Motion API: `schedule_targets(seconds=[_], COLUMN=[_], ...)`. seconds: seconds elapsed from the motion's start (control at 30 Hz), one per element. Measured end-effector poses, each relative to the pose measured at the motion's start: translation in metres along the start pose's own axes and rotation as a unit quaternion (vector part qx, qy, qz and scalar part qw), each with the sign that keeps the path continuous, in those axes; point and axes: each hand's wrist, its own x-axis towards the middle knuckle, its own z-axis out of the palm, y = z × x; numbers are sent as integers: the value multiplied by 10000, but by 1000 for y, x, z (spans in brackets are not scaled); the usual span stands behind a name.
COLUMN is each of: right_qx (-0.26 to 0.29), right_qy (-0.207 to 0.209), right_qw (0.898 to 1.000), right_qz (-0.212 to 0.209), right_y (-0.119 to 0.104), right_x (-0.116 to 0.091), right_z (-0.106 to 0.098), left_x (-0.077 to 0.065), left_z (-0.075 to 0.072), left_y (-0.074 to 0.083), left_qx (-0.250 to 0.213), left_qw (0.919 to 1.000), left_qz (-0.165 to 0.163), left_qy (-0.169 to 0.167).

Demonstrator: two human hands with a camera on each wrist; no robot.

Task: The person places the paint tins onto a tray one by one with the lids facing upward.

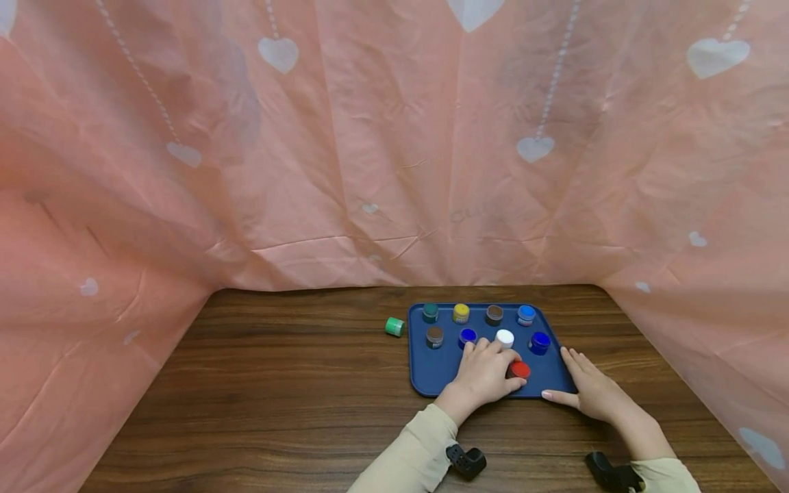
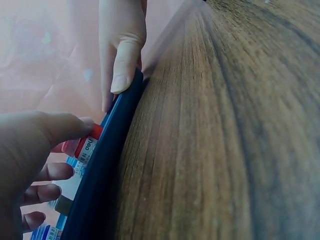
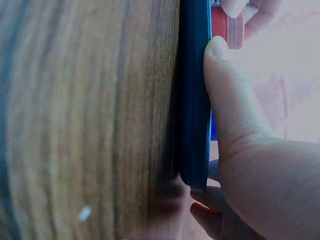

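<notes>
On a blue tray [image 1: 431, 375] stand several small paint jars. My left hand [image 1: 483, 375] reaches over the tray's front and holds a red paint jar [image 1: 520, 370] between thumb and index finger; in the left wrist view the red jar [image 2: 86, 145] stands close to the tray's rim. Its other fingers lie near a white jar [image 1: 505, 338] and a blue jar [image 1: 467, 337]. My right hand [image 1: 588, 389] rests at the tray's front right corner, fingers along the right edge. In the right wrist view its thumb [image 3: 220, 50] touches the rim.
A green jar [image 1: 394, 326] lies on its side on the wooden table [image 1: 277, 383], left of the tray. Along the tray's back stand dark green, yellow [image 1: 461, 313], brown and light blue jars. A pink curtain [image 1: 394, 171] with white hearts surrounds the table's back and sides.
</notes>
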Motion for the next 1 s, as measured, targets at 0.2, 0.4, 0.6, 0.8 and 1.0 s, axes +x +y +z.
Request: schedule_targets(seconds=[0.2,0.4,0.6,0.8,1.0], right_qx=[-61,-122,-129,-103,-29], right_qy=[20,43,38,35,19], right_qw=[10000,9999,9999,9999,10000], right_qz=[-1,-32,-20,-17,-26], right_y=[0,0,0,1,0], right_x=[0,1,1,1,1], right_z=[0,-1,-1,-1,-2], left_x=[-1,0,1,2,1], left_z=[-6,-16,-31,-44,-54], left_y=[-4,-11,-20,-33,-48], left_qx=[-65,-151,-211,-464,-701], left_qw=[9999,9996,9986,9956,9911], left_qz=[85,54,-69,-222,-440], left_qy=[5,244,471,781,1042])
